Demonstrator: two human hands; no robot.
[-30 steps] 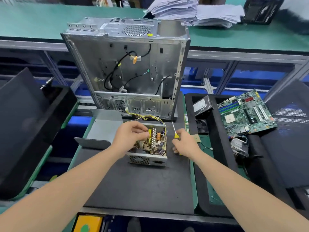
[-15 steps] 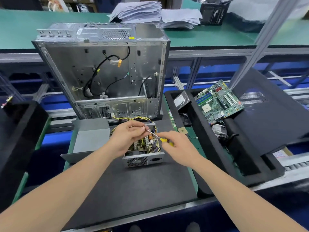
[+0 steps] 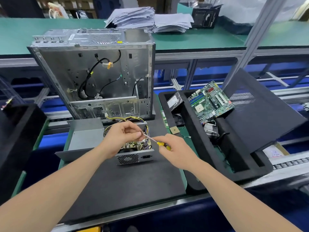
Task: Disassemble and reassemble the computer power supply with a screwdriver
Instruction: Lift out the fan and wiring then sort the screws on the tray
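Power supply (image 3: 133, 157) sits with its top off toward the far edge of the black mat (image 3: 125, 185), fan grille and socket facing the near edge, circuit board and yellow wires showing inside. Just beside it, at the mat's left edge, lies a grey metal cover (image 3: 83, 139), and behind both, at the far edge, stands an emptied computer case (image 3: 100, 77) with its open side toward me. The left hand (image 3: 123, 136) hovers over the open box, fingers curled, thumb and forefinger pinching the tip end of the screwdriver (image 3: 155, 141); whether anything small sits between them I cannot tell. The shaft slants down to the right to a yellow handle, gripped in the curled fingers of the right hand (image 3: 175, 151) above the unit's right end. Beyond the mat's right edge a black foam tray (image 3: 192, 131) holds a hard drive (image 3: 174, 101) and a tilted motherboard (image 3: 210, 102), with a black side panel (image 3: 260, 118) leaning across its right side.
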